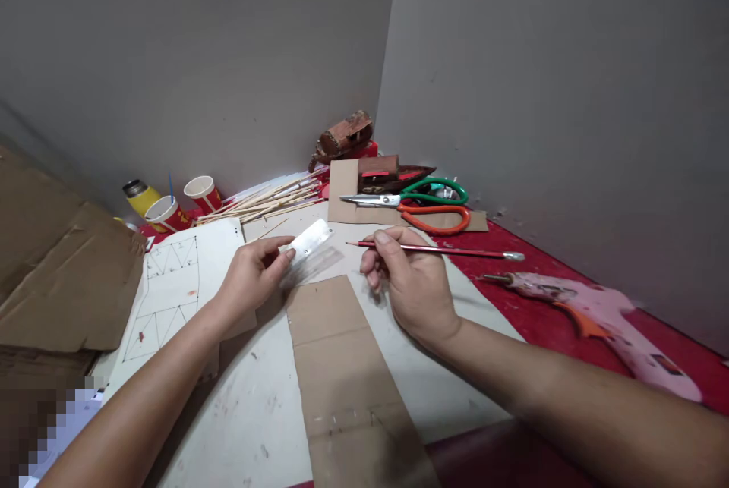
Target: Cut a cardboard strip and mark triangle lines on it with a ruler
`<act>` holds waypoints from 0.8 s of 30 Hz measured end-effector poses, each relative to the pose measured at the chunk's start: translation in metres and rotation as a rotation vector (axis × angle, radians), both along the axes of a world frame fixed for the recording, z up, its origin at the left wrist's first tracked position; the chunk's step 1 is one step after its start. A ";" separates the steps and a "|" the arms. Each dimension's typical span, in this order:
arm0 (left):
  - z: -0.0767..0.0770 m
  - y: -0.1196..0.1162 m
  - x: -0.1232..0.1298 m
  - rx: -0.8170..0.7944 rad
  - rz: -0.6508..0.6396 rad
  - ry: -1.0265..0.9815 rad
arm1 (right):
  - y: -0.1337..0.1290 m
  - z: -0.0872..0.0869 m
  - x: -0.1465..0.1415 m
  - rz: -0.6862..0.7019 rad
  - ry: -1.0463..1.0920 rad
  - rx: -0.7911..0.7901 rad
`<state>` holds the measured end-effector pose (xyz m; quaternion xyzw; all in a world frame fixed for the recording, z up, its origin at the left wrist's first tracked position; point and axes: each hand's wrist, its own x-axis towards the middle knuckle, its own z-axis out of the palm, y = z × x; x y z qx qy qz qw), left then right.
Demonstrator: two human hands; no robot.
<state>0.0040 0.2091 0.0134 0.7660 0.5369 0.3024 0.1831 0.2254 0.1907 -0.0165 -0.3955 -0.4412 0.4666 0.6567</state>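
Observation:
My left hand [257, 269] pinches a short, shiny ruler-like strip [310, 241] between thumb and fingers. A see-through patch shows just below the strip; whether it is a second piece or its shadow I cannot tell. In my right hand [418, 283] a dark red pencil [461, 251] lies nearly level, its sharp tip pointing left toward the strip and its eraser end to the right. Below and between both hands lies a long cardboard strip [336, 351] with pencil marks near its lower part. Neither the pencil tip nor the fingers touch this cardboard.
Scissors [415, 203] with green and orange handles lie on cardboard behind. Thin wooden sticks [267, 199], paper cups [165, 215] and a yellow bottle [141, 198] stand back left. A drawn truss sheet [176, 298] is left, a pink glue gun [604, 321] right. Walls rise behind.

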 end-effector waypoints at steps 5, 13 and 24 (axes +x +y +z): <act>0.015 -0.004 0.007 -0.180 0.027 -0.149 | 0.010 -0.001 0.001 -0.034 0.069 -0.087; 0.022 -0.001 0.000 -0.369 -0.140 -0.128 | 0.019 -0.007 0.003 -0.042 0.071 -0.130; -0.002 0.024 0.007 -0.214 -0.253 0.115 | 0.028 -0.010 0.010 -0.101 0.063 -0.154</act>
